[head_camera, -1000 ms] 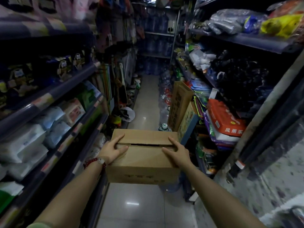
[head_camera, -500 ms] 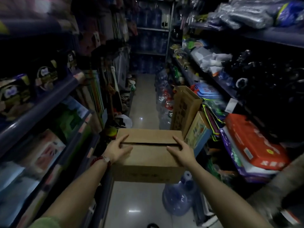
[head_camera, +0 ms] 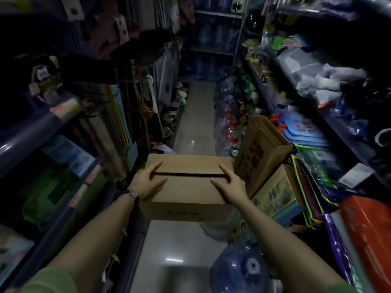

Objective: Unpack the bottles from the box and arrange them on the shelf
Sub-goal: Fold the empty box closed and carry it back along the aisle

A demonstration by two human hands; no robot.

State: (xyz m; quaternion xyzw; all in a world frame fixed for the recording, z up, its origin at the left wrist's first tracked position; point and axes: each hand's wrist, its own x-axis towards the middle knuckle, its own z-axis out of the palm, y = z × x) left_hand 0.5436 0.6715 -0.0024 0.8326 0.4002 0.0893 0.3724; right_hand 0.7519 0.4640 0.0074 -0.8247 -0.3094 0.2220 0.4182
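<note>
Head view: In a dim, narrow shop aisle, you hold a closed cardboard box (head_camera: 186, 187) out in front of you at about waist height, above the glossy floor (head_camera: 194, 123). Your left hand (head_camera: 146, 182) lies spread over the box's near left top corner, fingers reaching across the dark slit where the two top flaps meet; your right hand (head_camera: 230, 185) mirrors it on the near right corner, palm flat and fingers splayed. Neither hand pinches anything; both press inward and down on the carton. A beaded bracelet (head_camera: 129, 194) sits on your left wrist.

The flaps are shut, so no bottle from this box is visible, and nothing can be said of its contents. By this evidence the task is at its very start: the box is unopened, not set down, and no bottle has reached a shelf.

Just beyond your right hand, a second, taller carton (head_camera: 260, 153) leans tilted off the right-hand shelving, close beside the box's far right corner. Below your right forearm a large blue water jug (head_camera: 239, 269) stands on the floor. To the left of your left hand run loaded shelves (head_camera: 27, 140). What remains, likely: put the box down, open the flaps, lift out the bottles and line them up.
</note>
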